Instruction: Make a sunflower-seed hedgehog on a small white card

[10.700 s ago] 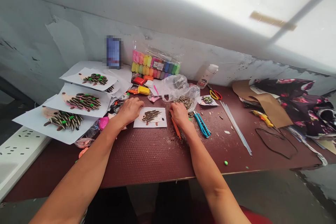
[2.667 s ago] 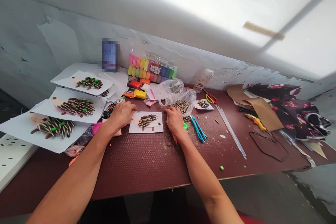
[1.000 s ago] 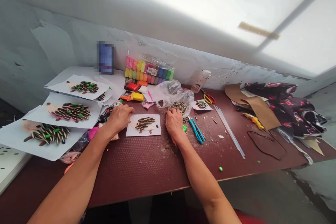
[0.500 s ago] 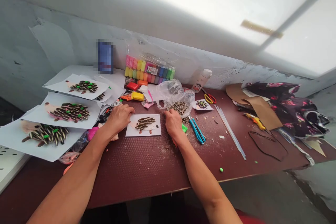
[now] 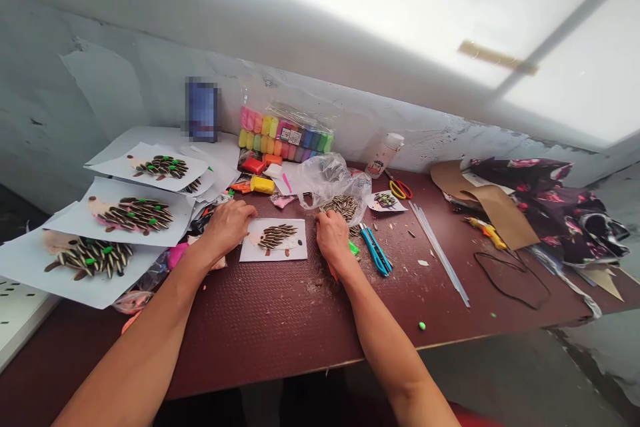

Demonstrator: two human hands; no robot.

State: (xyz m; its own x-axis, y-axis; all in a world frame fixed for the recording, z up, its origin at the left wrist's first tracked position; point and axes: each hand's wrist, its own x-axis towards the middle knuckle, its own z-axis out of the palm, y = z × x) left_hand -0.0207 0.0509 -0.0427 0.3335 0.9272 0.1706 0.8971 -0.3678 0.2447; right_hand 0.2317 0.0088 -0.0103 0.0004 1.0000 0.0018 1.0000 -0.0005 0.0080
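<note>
- Card [image 5: 249, 252] with a hedgehog [image 5: 278, 237] made of seeds lies flat on the desk [image 5: 260, 330], between the two hands.
- Left hand [image 5: 227, 227] is at the card's far left corner, fingers curled; I cannot tell whether its grip is wide, narrow or holding anything.
- Right hand [image 5: 333, 235] is right of the card, at the near left edge of the seed pile [image 5: 343, 205], fingers bent; its grip is hidden too.
- Plastic bag [image 5: 325, 180] lies just beyond the seeds.
- Blue cutter [image 5: 376, 250] lies right of the right hand.
</note>
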